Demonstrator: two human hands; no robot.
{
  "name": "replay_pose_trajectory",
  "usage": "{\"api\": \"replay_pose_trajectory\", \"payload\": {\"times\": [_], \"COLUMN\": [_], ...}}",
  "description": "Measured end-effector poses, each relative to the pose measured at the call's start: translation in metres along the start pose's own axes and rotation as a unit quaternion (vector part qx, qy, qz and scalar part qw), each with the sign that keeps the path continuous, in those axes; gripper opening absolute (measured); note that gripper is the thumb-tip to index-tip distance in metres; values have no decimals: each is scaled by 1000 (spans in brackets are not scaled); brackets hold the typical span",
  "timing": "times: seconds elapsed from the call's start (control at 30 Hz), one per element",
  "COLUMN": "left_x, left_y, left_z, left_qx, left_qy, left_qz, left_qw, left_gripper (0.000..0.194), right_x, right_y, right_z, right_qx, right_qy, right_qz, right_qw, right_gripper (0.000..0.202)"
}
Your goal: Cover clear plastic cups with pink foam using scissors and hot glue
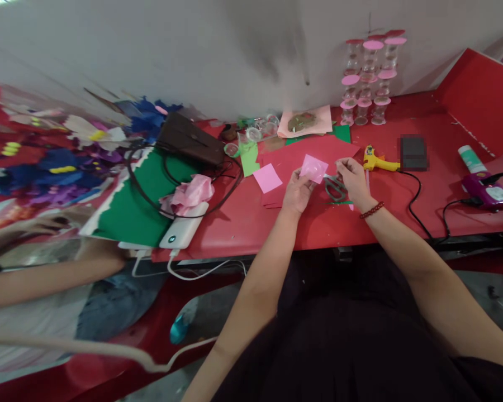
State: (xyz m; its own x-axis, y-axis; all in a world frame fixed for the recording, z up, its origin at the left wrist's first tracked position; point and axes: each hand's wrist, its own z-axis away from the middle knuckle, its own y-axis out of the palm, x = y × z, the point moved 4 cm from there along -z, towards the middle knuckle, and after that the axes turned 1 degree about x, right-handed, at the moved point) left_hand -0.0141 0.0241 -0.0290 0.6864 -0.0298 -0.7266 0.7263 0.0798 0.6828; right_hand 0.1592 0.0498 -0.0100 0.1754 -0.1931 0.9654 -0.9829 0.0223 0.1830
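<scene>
My left hand [298,192] is closed on a pink paper square [314,168], gripping it by its left edge. A clear round shape shows on the square's face; I cannot tell if it is a plastic cap or glue. To the right, my right hand [352,180] has its fingertips pinched together, apart from the square; whatever they hold, if anything, is too small to make out. Partly beneath that hand lies a pair of scissors [335,190]. Another pink paper square [267,178] rests on red sheets [289,148] left of my hands.
A yellow glue gun [379,161] with a black cord lies to the right. Stacked clear cups with pink discs [366,84] stand by the wall. A brown bag [193,139], a white power bank [184,229] and green board [129,206] sit left. A co-worker's arm [54,273] reaches in.
</scene>
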Motion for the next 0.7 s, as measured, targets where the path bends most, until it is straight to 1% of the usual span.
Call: {"api": "replay_pose_trajectory", "payload": {"times": [0.1,0.17,0.2,0.27,0.33,0.4,0.47,0.6,0.63,0.7], "left_x": [-2,-2,-2,-3,-4,-4,-5,-5,-4,-4], "left_y": [1,2,2,3,2,2,2,0,0,0], "left_z": [1,1,2,2,2,3,3,2,2,1], "left_qx": [-16,-14,-11,-7,-6,-4,-4,-3,1,7], "left_qy": [-2,-3,-4,-3,0,2,3,6,7,7], "left_qz": [12,12,11,9,5,-2,-7,-3,0,3], "left_qw": [1000,1000,1000,1000,1000,1000,1000,1000,1000,1000], "left_gripper": [42,44,44,44,42,40,37,35,35,35], "right_x": [3,3,3,3,1,-1,-3,-7,-8,-9], "right_y": [-3,-3,-3,-1,1,2,2,-2,-3,-3], "right_z": [-1,-1,-1,-1,0,0,0,-2,-3,-4], "right_qx": [-11,-13,-13,-11,6,26,35,41,45,48], "right_qy": [-3,-1,-1,-5,0,9,14,25,23,4], "right_qz": [5,0,-4,-7,3,20,25,16,18,23], "right_qw": [1000,1000,1000,1000,1000,999,999,999,999,999], "right_gripper": [50,57,55,42,30,26,29,47,48,42]}}
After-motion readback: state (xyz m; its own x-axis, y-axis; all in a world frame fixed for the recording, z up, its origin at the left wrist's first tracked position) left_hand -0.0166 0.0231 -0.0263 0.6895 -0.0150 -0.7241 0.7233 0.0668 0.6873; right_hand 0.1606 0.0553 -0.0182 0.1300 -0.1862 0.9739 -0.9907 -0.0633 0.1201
